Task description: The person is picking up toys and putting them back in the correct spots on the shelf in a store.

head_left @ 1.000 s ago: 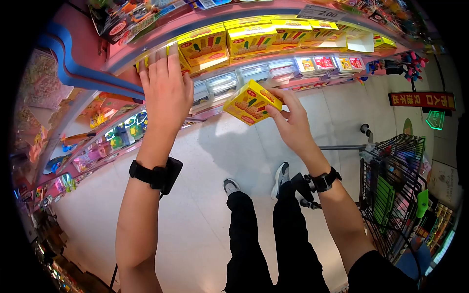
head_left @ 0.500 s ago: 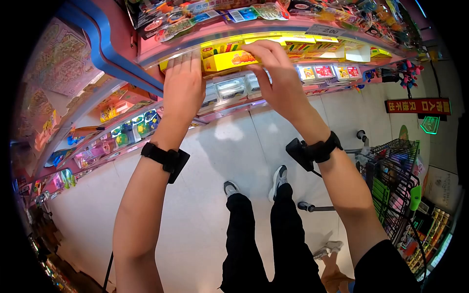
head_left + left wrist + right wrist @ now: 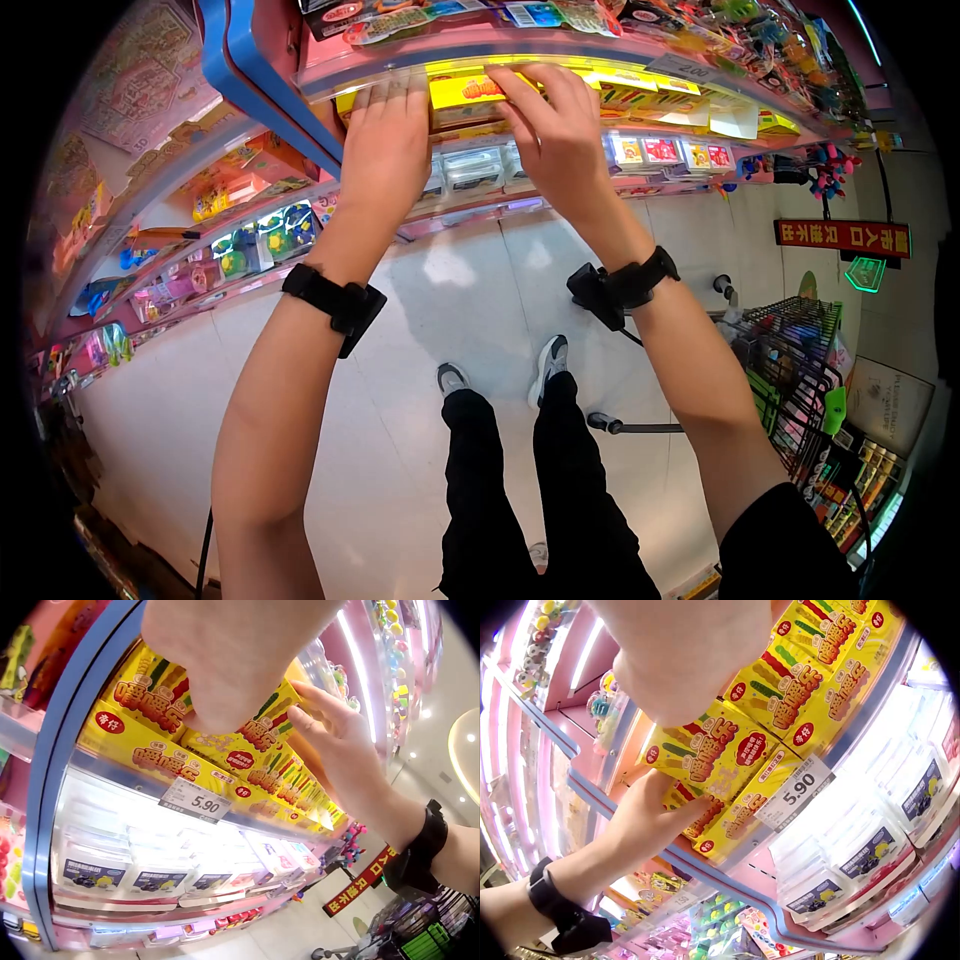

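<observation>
A yellow candy box (image 3: 468,90) with red and green stick pictures stands tilted at the front of a shelf row of matching boxes (image 3: 150,694). My right hand (image 3: 562,125) pinches its right end, thumb on the front and fingers over the top edge, as the left wrist view shows. My left hand (image 3: 388,150) reaches into the row at the box's left, its fingers straight and side by side. In the right wrist view the left thumb (image 3: 690,814) rests along the front of a neighbouring yellow box (image 3: 705,825).
A price tag (image 3: 196,801) reading 5.90 hangs on the shelf lip below the boxes. Clear plastic packs (image 3: 94,870) fill the shelf underneath. A blue-edged divider (image 3: 265,90) bounds the row at the left. Behind, to the right, stands a black shopping cart (image 3: 795,350).
My right hand has carried the yellow candy box from over the floor up and left to the shelf row. The left hand has stayed at the row's left end.
</observation>
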Motion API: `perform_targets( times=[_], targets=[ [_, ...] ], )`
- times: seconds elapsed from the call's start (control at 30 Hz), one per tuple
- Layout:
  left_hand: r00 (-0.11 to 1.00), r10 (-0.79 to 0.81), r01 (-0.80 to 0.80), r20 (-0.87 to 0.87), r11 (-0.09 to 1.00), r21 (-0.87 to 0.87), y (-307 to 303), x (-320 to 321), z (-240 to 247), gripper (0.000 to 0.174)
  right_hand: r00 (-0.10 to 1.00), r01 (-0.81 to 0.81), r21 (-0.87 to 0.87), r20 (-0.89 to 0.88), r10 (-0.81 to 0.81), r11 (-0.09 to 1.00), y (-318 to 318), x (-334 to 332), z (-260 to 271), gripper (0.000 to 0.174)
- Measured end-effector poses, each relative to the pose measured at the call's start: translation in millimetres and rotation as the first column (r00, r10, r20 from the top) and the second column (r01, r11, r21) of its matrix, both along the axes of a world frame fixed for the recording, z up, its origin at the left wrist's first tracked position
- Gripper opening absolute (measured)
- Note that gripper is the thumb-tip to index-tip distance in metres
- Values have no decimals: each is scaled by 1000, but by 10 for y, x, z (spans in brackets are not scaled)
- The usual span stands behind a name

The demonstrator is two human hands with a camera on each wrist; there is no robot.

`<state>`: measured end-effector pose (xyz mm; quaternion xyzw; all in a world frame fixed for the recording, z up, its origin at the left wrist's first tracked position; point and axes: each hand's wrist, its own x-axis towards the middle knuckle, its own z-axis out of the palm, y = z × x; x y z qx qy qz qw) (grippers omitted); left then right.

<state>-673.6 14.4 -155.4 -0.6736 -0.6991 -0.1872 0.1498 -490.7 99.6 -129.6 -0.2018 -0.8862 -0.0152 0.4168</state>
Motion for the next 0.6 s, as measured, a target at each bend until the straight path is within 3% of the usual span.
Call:
perform_targets(
  times=[0.13, 0.5, 0.6],
  targets=[
    [1000, -14, 15, -12, 998, 61, -18, 31, 35, 46, 985, -68, -63, -162, 57, 996, 3, -22, -51, 36],
    [999, 23, -22, -28, 999, 24, -28, 14, 30, 49, 978, -114, -162, -191, 82, 980, 163, -36, -242, 31],
    [1000, 13, -13, -17, 1000, -4, -34, 39, 37, 49, 980, -154, -116, -145, 136, 981, 198, -97, -297, 30]
  ],
)
